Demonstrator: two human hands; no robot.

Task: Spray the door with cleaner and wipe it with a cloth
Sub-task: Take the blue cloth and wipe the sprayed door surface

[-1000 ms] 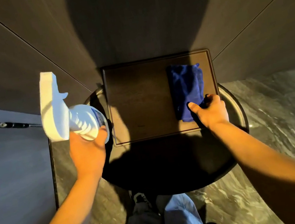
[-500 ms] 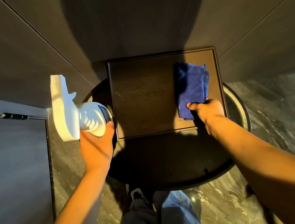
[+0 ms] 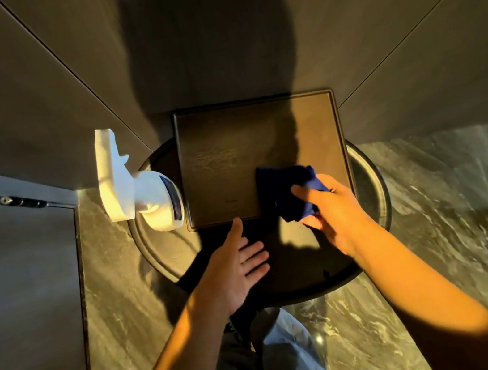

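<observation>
Cloth [image 3: 289, 191]: dark blue, soft and bunched into folds; your right hand [image 3: 332, 211] grips it between thumb and fingers, holding it over the near right part of the tray.
Left hand [image 3: 234, 268]: yours is open, fingers spread and relaxed, holding nothing, above the near part of the counter.
Spray bottle [image 3: 139, 190]: white plastic with a flat angular trigger head and a rounded body carrying a dark blue label band; it stands at the left edge of the counter, just beside the tray, free of both your hands.
Tray [image 3: 230, 154]: square, dark brown, with rounded corners and a thin raised rim; its face looks smooth with a faint sheen.
Counter [image 3: 164, 257]: a round dark tabletop with a raised lip, carrying the tray and the bottle.
Door [image 3: 10, 291]: a flat grey panel at your left, matte, with a small metal fitting [image 3: 22, 201] near its upper frame.
Walls [image 3: 21, 77]: large grey-brown panels with thin straight seams; your shadow falls across the middle one.
Floor [image 3: 437, 216]: polished stone, grey with pale marble veining, glossy under warm light.
Legs [image 3: 286, 360]: yours show below the counter in blue-grey fabric.
</observation>
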